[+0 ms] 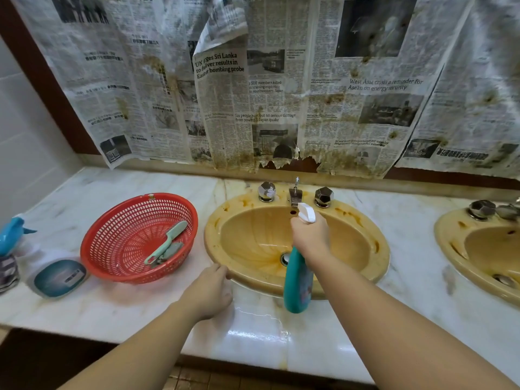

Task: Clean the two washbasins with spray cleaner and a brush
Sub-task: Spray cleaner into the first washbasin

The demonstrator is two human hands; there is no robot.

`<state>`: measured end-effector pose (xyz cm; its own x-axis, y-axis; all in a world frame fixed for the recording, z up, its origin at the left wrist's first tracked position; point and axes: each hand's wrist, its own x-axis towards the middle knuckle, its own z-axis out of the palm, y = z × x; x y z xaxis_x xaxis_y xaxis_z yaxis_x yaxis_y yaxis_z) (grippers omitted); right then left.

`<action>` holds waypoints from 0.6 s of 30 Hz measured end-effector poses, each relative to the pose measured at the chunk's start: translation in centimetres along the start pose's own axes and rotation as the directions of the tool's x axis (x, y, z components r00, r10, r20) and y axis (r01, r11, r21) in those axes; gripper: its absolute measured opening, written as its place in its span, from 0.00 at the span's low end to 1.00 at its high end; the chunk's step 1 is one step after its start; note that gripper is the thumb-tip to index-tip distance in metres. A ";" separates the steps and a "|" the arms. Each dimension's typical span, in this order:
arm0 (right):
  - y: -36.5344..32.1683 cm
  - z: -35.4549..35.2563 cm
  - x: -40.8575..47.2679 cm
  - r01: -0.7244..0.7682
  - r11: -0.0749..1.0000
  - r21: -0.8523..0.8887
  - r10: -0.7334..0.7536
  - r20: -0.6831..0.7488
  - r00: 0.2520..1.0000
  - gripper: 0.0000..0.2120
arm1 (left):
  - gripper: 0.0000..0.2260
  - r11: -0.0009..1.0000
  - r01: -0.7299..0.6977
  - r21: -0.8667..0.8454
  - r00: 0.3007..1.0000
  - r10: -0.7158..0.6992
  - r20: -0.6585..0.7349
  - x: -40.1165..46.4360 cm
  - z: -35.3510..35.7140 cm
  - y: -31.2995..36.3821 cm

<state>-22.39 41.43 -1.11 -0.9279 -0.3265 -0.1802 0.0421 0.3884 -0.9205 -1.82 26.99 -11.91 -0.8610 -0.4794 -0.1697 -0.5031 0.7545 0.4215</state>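
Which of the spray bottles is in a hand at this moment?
The teal bottle with the white nozzle: the right hand holds it over the middle basin. The other bottle stands on the counter, far left.

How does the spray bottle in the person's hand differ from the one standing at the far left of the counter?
The teal spray bottle has a white trigger head; the white spray bottle has a blue one. The teal spray bottle is gripped by the right hand over the washbasin; the white spray bottle stands untouched on the countertop beside the red basket. Both are trigger sprayers.

A brush point(168, 242) lies in the basket point(107, 235), left of the washbasin point(374, 249).
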 end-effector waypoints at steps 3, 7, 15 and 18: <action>0.0 -1.1 0.2 -0.040 0.999 -0.012 0.040 -0.020 0.999 0.03 | 0.15 0.999 0.030 -0.018 0.998 -0.029 0.052 0.3 0.1 -0.1; 0.0 -2.0 0.3 -0.052 0.999 -0.014 0.051 -0.079 0.996 0.04 | 0.17 0.999 0.037 0.002 0.995 -0.037 0.091 1.1 -0.1 -0.9; -0.6 -3.7 0.5 -0.135 0.990 0.035 0.139 -0.256 0.957 0.08 | 0.16 0.999 0.050 0.021 0.999 -0.050 -0.002 3.4 -0.8 -3.1; -0.3 -3.7 0.2 -0.165 0.985 0.053 0.173 -0.282 0.944 0.06 | 0.27 0.997 0.058 0.046 0.998 -0.058 -0.015 3.6 -0.6 -4.5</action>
<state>-23.94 44.41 0.42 -0.9728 0.0023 -0.2315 0.2140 0.3909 -0.8952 -2.65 21.63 -13.88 -0.8294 -0.5286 -0.1808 -0.5553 0.7450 0.3697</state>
